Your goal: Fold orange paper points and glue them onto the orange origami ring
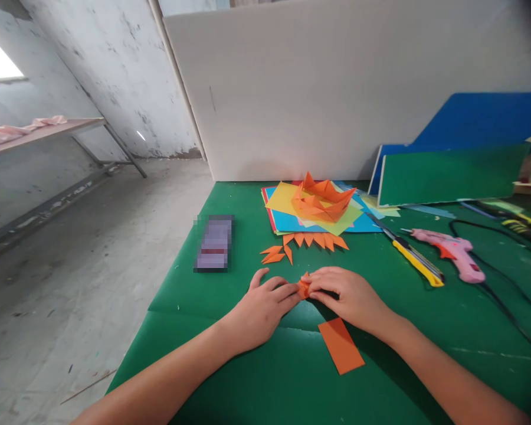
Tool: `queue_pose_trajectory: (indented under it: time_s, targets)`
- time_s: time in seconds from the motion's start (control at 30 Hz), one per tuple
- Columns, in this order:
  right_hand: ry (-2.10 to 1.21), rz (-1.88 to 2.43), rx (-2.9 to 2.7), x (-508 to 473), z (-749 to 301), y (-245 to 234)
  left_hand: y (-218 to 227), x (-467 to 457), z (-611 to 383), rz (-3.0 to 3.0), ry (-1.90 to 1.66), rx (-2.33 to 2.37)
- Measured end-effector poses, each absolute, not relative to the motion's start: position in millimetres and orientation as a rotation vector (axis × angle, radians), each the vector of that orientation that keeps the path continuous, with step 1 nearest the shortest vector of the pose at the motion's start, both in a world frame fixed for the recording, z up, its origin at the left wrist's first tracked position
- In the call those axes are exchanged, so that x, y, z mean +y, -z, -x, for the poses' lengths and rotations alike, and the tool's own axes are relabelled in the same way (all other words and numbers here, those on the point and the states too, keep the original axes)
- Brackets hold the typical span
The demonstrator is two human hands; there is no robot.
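Observation:
Between my two hands is a small piece of folded orange paper (304,288), partly covered by the fingers. My left hand (265,304) rests on the table with its fingertips on the paper's left side and its thumb held apart. The thumb and fingers of my right hand (347,293) pinch the paper from the right. A flat orange paper rectangle (341,346) lies just below my right hand. Beyond the hands, several small folded orange pieces (316,240) form a row, with a few more folded pieces (273,254) to their left.
A ring of folded orange paper (323,203) sits on stacked coloured sheets (277,206). To the right lie a yellow utility knife (418,262) and a pink glue gun (451,251) with its black cord. A blurred-out phone-like object (215,243) is near the green table's left edge.

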State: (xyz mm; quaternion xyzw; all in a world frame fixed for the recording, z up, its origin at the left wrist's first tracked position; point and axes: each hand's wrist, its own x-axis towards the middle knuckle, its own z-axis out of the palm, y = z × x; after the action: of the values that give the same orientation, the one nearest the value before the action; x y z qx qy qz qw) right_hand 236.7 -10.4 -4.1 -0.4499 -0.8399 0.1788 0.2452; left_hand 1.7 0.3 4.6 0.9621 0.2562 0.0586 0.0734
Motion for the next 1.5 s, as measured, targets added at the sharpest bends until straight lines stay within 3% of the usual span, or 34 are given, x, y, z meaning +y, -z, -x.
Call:
queue_pose_trajectory:
  time_s: [0.17,0.3,0.47,0.63,0.83,1.03,1.13,1.5]
  targets:
    - [-0.470,1.223,-2.315,-11.7,-236.7,3.6,-11.6,9.1,1.4,-2.897,-0.269,0.863]
    - [-0.481,1.234,-2.309,-12.1,-237.8,3.4,-12.5,41.4,22.8,-2.687,-0.675,1.662]
    - [-0.483,1.224,-2.305,-11.8,-238.2,5.6,2.3,79.7,54.3,-2.486,-0.732,2.063]
    - [-0.498,1.220,-2.299,-12.5,-238.4,7.0,5.0,88.6,60.5,-2.436,-0.632,2.036]
    - [-0.499,1.203,-2.297,-11.7,-238.0,5.8,-13.9,63.3,37.6,-2.571,-0.804,1.854]
    - [-0.477,1.193,-2.300,-10.9,-236.8,3.8,-21.3,7.6,-6.2,-2.712,-0.554,1.075]
    - [-0.471,1.195,-2.298,-10.9,-237.0,4.3,-14.5,-5.7,-15.8,-2.729,-0.485,0.907]
    - [-0.481,1.210,-2.270,-10.1,-238.2,6.8,-5.6,-4.3,-10.9,-2.823,-0.332,0.835]
